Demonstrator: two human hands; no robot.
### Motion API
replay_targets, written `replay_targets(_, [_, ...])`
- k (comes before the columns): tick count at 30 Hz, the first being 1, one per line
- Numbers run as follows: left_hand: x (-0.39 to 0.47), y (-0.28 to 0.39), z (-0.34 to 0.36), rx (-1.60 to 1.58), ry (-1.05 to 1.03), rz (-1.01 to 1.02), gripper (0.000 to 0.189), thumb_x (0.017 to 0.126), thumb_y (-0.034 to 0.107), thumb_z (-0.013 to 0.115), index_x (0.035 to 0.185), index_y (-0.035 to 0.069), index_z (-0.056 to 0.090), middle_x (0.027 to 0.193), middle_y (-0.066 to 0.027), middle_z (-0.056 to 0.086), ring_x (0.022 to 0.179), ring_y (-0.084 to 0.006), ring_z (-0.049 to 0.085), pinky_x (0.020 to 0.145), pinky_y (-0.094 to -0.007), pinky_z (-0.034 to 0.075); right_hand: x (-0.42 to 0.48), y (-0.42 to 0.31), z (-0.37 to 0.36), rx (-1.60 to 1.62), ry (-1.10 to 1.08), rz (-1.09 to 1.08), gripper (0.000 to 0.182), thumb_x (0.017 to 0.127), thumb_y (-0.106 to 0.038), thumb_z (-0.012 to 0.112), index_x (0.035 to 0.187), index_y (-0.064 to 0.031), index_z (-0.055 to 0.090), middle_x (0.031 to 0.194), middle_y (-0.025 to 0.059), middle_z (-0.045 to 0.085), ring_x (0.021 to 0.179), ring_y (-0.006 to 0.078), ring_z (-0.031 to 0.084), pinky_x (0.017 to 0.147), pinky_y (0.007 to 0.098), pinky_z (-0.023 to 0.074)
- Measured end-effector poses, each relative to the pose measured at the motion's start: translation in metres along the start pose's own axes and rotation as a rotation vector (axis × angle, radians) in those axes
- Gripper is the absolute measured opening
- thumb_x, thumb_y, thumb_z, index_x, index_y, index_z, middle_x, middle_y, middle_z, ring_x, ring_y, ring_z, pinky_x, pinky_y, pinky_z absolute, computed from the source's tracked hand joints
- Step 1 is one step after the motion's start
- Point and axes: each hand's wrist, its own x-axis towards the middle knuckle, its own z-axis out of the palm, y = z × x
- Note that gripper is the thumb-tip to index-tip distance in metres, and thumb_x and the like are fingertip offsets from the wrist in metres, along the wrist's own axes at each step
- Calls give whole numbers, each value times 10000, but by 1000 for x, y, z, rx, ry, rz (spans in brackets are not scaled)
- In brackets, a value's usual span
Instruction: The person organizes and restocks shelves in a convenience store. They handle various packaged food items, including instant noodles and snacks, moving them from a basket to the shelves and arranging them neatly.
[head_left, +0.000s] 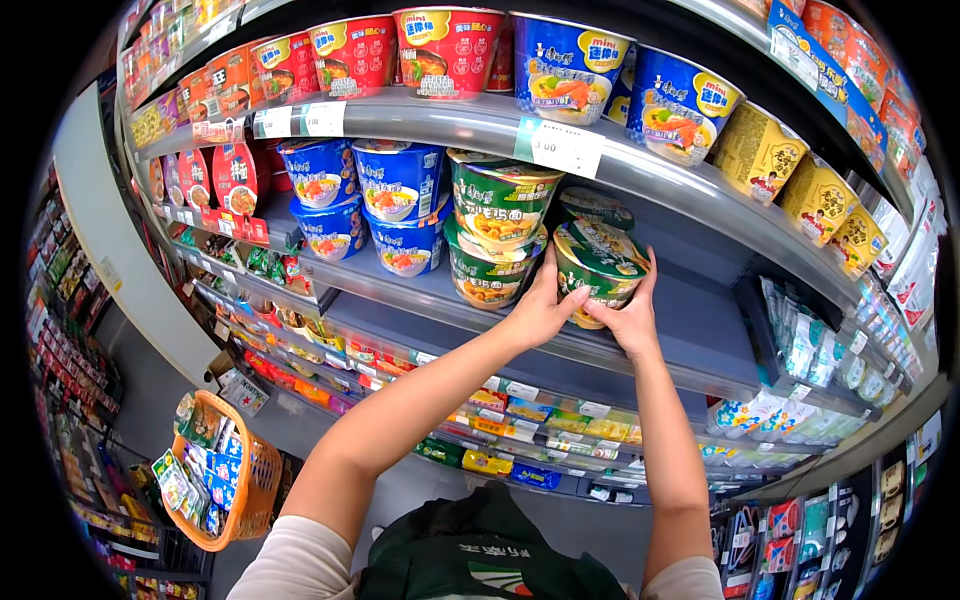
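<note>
Between my left hand and my right hand is a green instant noodle cup with a printed lid, gripped from both sides at the front of a grey shelf. It leans a little, its lid facing me. My thumbs meet on its front. Close on the left, two green noodle cups stand one on top of the other. Another green-lidded cup is partly hidden behind the held one. Blue noodle cups are stacked in pairs farther left.
An upper shelf edge with price tags holds red, blue and yellow cups just above my hands. Lower shelves carry bagged goods. White packets sit in a dark tray at right. An orange plastic basket with packets stands at lower left.
</note>
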Motion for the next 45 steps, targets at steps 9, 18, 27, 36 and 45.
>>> replay_targets(9, [-15,5,-6,-21,-45,-69,807,872,134,563,1406,-48,-14,1429,-214,196,1335,-262,203,1086,-344,193,-6,-2,-2,-38,-93,69,1300,549,-171,866,1399,-69,-112,1333,218,366,1216,286,415,1024,367,346])
replay_targets(18, [-75,39,-41,20,-5,-184,781,851,168,618,1433,42,113,1376,-221,361,1280,-284,364,1030,-387,314,-44,-42,39,-361,351,-267,1006,621,-150,775,1400,-12,153,1419,234,246,1298,315,306,1069,424,210])
replay_targets(27, [-202,44,-167,-212,487,-310,561,854,41,564,1361,61,326,1276,-126,480,1201,-202,449,1002,-338,362,-102,-27,253,226,-459,-75,547,737,-112,686,1221,-23,446,1149,107,544,1072,197,526,872,330,433])
replay_targets(36, [-412,56,-343,234,1253,-374,437,838,28,575,1251,44,432,1179,-126,544,1092,-198,531,890,-311,450,-182,-49,513,407,-1100,60,593,721,-145,736,1227,-47,443,1163,110,548,1056,195,529,821,319,459])
replay_targets(45, [-571,47,-441,39,1576,-730,766,738,36,680,1364,14,240,1401,-170,299,1308,-288,291,1034,-388,327,-269,5,703,294,-1299,361,760,693,-70,712,1330,-40,298,1351,153,357,1189,267,407,955,389,393])
